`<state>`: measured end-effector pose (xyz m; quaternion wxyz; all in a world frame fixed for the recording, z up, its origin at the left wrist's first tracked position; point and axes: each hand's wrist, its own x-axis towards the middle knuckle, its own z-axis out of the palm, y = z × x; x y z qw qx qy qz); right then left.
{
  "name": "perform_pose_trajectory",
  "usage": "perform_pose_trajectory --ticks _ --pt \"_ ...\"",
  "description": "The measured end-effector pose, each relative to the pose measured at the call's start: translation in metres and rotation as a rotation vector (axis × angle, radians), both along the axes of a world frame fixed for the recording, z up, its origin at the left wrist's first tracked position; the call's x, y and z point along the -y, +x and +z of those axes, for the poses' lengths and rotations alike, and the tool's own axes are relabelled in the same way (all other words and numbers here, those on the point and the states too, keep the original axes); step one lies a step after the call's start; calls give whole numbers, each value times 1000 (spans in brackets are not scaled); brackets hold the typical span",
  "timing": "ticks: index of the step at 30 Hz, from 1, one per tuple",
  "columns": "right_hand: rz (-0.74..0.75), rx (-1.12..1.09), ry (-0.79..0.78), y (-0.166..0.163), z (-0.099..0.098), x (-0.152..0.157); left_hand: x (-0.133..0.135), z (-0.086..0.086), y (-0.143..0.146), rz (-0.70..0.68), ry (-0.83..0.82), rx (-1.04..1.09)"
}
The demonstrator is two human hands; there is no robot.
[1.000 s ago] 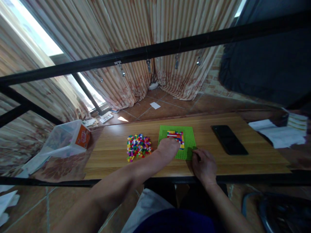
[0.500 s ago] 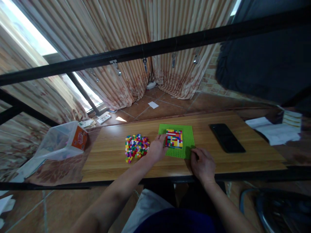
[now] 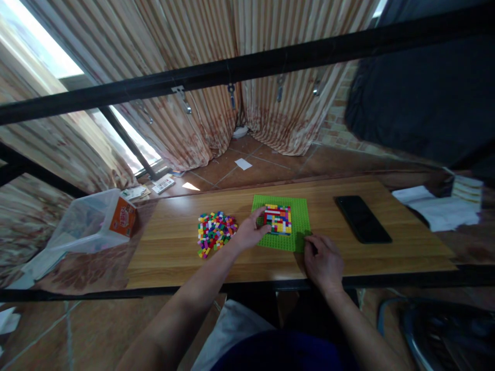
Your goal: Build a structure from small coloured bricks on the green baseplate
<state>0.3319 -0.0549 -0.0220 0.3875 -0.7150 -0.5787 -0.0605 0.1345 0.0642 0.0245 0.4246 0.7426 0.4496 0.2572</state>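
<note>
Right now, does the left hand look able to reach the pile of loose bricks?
Probably yes: the left hand is at the left side of the green baseplate, and the loose bricks lie close beside it on the wooden table, with nothing seen standing between.

Baseplate point(image 3: 300, 221) and phone point(image 3: 362, 219) leave a gap (right hand point(image 3: 324, 262) blocks nearside).

We see striped beige fabric curtains point(image 3: 193, 77) beside a bright window point(image 3: 42, 44), and a tan brick-patterned wall point(image 3: 337, 111) to their right. Below, we have reddish-brown floor tiles point(image 3: 266, 165); nearer us stands a long, wood-grained rectangular counter point(image 3: 166, 257).
</note>
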Motion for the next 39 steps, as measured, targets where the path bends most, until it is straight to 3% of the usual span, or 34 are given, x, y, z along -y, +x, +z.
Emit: perform_pose_trajectory --ticks 7,12,20,25,29,32,37,39 --pt "4 -3 -11 2 -3 0 0 4 10 127 -347 248" --pt "21 11 -17 3 -5 -1 9 10 12 162 -430 356" --pt "102 -104 -97 12 -3 1 34 -5 27 410 -335 389" --pt "129 -194 -199 24 17 -12 49 -8 30 492 -281 407" --pt "141 -144 -152 12 49 -45 61 -12 32 497 -268 387" --pt "205 -19 -217 -12 67 -75 77 -17 32 445 -266 362" --pt "203 199 -491 -52 68 -102 111 -18 12 323 -296 366" --pt "202 261 -575 -59 62 -103 117 -13 -9 348 -209 353"
